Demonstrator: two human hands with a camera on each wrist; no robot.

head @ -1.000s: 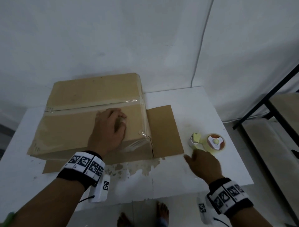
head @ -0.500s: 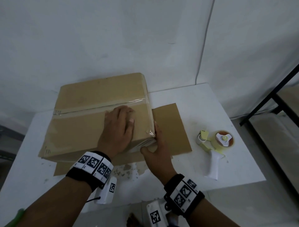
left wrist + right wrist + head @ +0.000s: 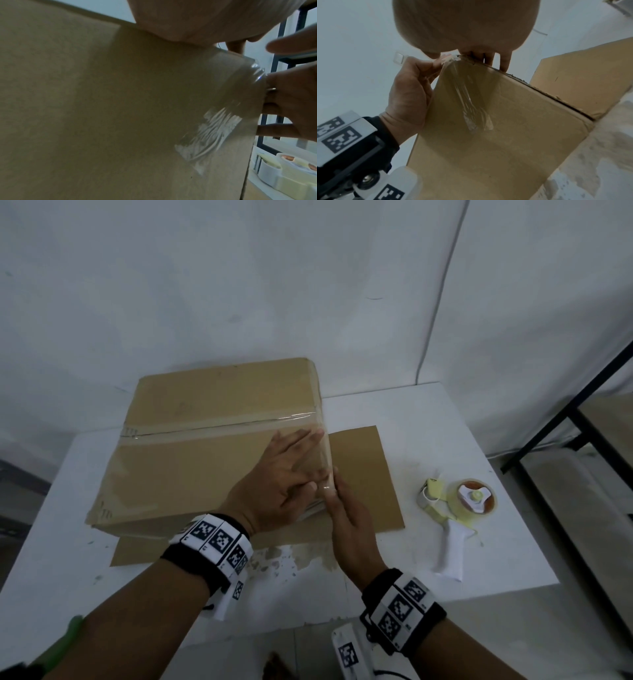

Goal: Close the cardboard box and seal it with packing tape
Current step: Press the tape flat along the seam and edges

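Your left hand (image 3: 274, 491) lies flat, fingers straight, on the stiff cardboard box (image 3: 205, 460) mid-surface. Your right hand (image 3: 352, 529), fingers straight, presses wrinkly, clingy tape (image 3: 327, 453) at its right corner; smooth there.

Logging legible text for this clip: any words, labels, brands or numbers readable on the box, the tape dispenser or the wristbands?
No readable text in any view.
Cardboard box: faint marks on the top, too blurred to read.
Wristbands: black-and-white square code patterns and tiny characters at the edge, too small to read.
Tape dispenser: no label visible.
Flat cardboard sheet: no print visible.
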